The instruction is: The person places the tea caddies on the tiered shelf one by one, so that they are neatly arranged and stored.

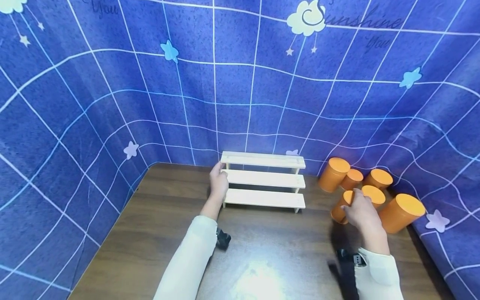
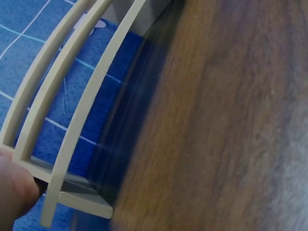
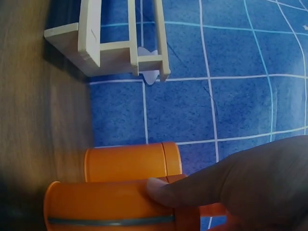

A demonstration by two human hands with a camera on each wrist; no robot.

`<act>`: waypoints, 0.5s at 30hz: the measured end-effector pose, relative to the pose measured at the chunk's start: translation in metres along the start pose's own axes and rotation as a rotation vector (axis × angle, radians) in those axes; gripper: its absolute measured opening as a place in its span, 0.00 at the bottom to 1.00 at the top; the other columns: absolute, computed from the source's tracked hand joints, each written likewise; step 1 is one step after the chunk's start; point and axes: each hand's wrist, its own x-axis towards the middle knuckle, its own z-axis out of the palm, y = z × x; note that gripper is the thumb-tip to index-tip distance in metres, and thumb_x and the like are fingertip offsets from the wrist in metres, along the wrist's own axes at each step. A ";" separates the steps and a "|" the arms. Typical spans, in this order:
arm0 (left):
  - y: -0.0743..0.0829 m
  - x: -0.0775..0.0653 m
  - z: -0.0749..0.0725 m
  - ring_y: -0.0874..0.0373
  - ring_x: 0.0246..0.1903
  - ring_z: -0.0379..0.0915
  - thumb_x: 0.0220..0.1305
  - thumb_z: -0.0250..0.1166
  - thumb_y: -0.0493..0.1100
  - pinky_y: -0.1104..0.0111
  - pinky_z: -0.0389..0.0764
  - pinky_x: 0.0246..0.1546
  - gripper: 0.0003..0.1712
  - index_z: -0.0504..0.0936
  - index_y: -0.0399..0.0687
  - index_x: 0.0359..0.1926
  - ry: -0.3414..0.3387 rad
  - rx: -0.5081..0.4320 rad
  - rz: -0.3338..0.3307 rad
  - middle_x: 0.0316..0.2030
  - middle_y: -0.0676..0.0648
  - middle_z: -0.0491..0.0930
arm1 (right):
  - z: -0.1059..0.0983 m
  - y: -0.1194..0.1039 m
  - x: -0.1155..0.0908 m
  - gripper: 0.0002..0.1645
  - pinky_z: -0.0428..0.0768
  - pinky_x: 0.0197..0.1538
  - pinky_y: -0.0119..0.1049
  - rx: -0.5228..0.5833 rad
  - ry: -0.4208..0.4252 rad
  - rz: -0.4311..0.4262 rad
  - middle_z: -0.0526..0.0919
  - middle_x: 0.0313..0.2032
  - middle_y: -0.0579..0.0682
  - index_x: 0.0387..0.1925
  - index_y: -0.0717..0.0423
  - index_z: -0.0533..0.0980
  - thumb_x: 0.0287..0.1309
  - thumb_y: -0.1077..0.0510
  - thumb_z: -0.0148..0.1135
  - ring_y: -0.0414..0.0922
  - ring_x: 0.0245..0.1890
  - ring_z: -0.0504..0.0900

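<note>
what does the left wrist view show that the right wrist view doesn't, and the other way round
Only the left wrist view: the left hand, gripping one end of the tiered shelf.

Only the right wrist view: the right hand, its thumb on an orange canister with a dark lengthwise stripe, and a second canister next to it.

Both: part of the tiered shelf, the brown wooden table and the blue cloth with its pale lines.
</note>
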 end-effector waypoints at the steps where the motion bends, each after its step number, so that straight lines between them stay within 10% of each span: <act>1: 0.000 0.000 0.000 0.38 0.79 0.59 0.64 0.45 0.24 0.49 0.58 0.82 0.35 0.67 0.27 0.74 0.005 -0.009 0.005 0.74 0.29 0.69 | 0.001 0.000 0.000 0.51 0.67 0.69 0.75 0.002 0.009 -0.004 0.58 0.68 0.87 0.79 0.78 0.43 0.72 0.56 0.60 0.79 0.66 0.66; 15: -0.005 -0.005 -0.001 0.39 0.78 0.62 0.65 0.49 0.25 0.50 0.61 0.81 0.31 0.73 0.26 0.69 0.066 -0.075 0.032 0.72 0.29 0.72 | 0.008 -0.016 0.002 0.52 0.63 0.71 0.76 0.110 0.129 -0.130 0.58 0.74 0.82 0.81 0.71 0.47 0.72 0.48 0.60 0.78 0.71 0.62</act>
